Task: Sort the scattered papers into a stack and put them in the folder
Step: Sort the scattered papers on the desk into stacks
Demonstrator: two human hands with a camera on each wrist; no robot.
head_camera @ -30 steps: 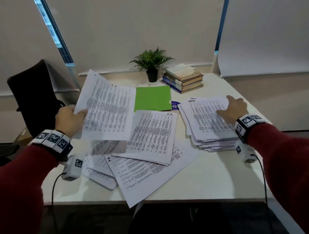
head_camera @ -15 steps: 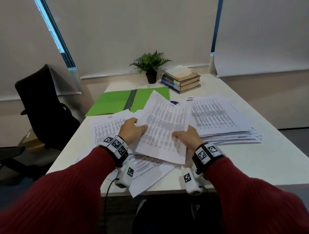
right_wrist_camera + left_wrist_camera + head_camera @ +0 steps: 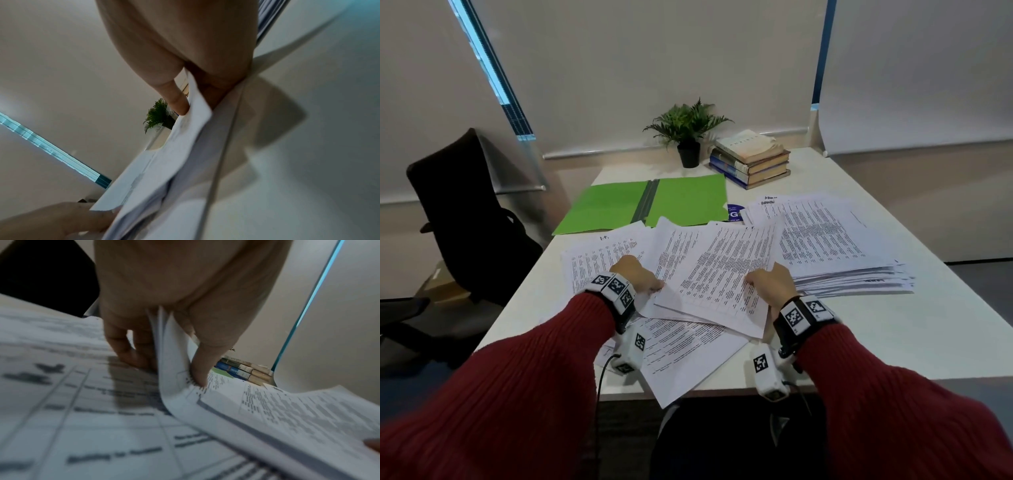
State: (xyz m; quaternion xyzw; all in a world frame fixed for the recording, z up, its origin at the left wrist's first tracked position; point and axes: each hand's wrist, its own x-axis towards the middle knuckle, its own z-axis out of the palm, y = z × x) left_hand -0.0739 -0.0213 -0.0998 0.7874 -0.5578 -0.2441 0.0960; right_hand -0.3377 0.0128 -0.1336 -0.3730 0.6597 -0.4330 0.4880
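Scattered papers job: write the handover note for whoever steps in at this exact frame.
Left hand and right hand each pinch a side of the held sheets above the desk.
Stack sits on the right; the green folder lies open behind.
Done: most pages stacked.
Left: loose sheets near the front edge, adding the held ones, squaring, filing everything.

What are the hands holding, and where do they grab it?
Both hands hold a few printed sheets: left hand pinches the left edge, right hand the right edge.
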